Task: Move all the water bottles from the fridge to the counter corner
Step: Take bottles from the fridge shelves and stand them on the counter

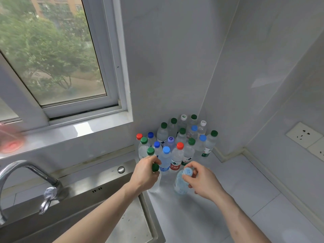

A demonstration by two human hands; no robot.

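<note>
Water bottles (177,142) clustered in bench (228,199) corner. Left hand (145,174) grips green-capped bottle (155,167), right hand (201,181) pinches pale-blue-capped bottle (181,183) by cap. Likely full, heavy; thin plastic, top-heavy; neck safest hold.

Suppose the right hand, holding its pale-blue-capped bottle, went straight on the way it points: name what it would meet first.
Most likely the red-capped bottle at the cluster's front edge, just beyond the right hand and its pale-blue-capped bottle. Depth from this head view is unclear.
</note>
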